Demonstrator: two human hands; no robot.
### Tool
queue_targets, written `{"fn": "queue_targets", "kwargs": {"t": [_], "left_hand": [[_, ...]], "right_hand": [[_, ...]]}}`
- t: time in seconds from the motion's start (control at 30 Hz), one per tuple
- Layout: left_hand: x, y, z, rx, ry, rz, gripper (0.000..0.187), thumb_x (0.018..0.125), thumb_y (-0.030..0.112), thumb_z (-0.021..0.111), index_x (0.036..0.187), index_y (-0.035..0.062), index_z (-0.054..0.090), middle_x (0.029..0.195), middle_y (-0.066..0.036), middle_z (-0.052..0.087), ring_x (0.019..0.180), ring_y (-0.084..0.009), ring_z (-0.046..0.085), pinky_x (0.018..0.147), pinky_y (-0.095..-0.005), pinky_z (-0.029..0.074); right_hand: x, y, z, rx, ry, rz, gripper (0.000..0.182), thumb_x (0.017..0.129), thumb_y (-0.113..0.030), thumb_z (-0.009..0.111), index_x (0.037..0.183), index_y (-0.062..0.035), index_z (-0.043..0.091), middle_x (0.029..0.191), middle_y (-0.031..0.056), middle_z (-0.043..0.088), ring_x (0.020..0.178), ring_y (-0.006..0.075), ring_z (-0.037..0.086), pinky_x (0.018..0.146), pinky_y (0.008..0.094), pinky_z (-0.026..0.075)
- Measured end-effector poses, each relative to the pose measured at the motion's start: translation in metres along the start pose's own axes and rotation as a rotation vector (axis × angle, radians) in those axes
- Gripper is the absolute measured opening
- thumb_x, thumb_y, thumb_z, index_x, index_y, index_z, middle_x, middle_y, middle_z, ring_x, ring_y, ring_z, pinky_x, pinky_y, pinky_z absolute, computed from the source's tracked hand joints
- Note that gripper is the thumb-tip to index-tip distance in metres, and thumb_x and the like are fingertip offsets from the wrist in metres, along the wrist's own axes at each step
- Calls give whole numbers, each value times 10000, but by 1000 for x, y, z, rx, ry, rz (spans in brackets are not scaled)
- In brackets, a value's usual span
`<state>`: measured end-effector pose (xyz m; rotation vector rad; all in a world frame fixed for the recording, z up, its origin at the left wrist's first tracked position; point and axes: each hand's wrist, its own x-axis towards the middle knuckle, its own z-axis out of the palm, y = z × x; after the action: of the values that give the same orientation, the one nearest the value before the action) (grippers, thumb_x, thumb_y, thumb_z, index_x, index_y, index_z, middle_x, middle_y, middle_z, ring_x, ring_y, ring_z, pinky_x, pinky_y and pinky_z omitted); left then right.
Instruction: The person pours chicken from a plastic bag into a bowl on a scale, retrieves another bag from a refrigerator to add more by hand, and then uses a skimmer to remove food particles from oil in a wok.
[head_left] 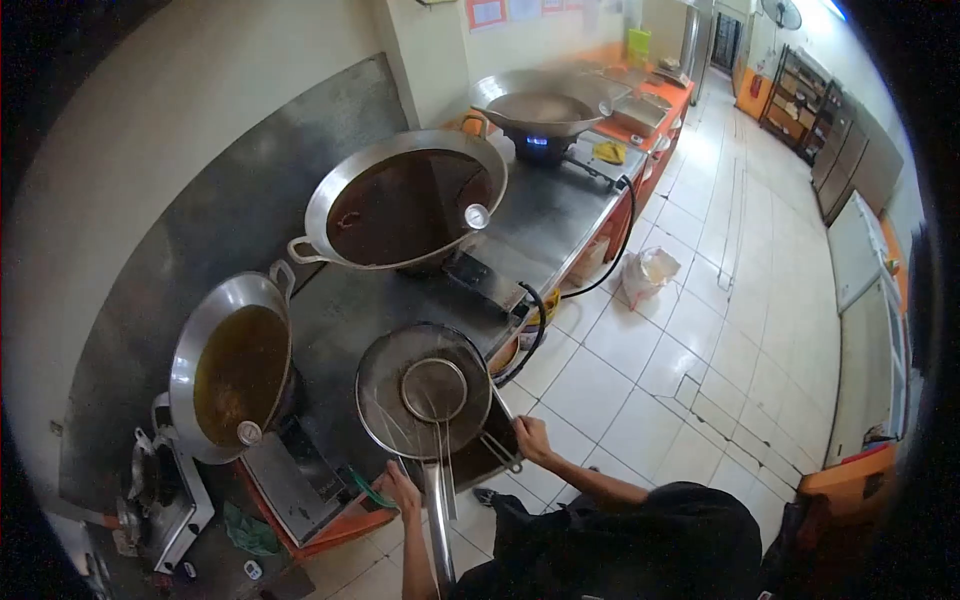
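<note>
A dark rectangular tray (478, 468) with a metal rim is in front of the body at the counter's edge. My left hand (402, 490) is closed on its near left edge, beside a green item (368, 487). Closed on the right edge is my right hand (533, 440). A large round strainer (375, 385) and a smaller strainer (434, 390) lie over the tray, their handles pointing toward the body. The strainers partly hide the tray and its contents.
Two wide pans of dark liquid (410, 210) and brownish-yellow liquid (240, 375) stand on the metal counter (335, 310), each with a round dial. Farther back, another pan (540, 105) sits over a blue flame. A black hose (625, 240) hangs off the counter; a white bag (650, 272) rests on the tiled floor.
</note>
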<state>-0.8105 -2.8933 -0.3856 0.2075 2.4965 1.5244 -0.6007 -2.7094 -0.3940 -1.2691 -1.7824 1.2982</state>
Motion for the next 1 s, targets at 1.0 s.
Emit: {"fn": "queue_targets", "kwargs": {"t": [1.0], "left_hand": [[-187,192,421,22,-239,96,413,896,314,365,805,-54,529,710,-171,555,686,-228,519,638,-378,378]], "right_hand": [[236,124,-413,-242,197,-116,329,824,-187,425,621,59,505,551,256,467,499,377,509,495,422,364]]}}
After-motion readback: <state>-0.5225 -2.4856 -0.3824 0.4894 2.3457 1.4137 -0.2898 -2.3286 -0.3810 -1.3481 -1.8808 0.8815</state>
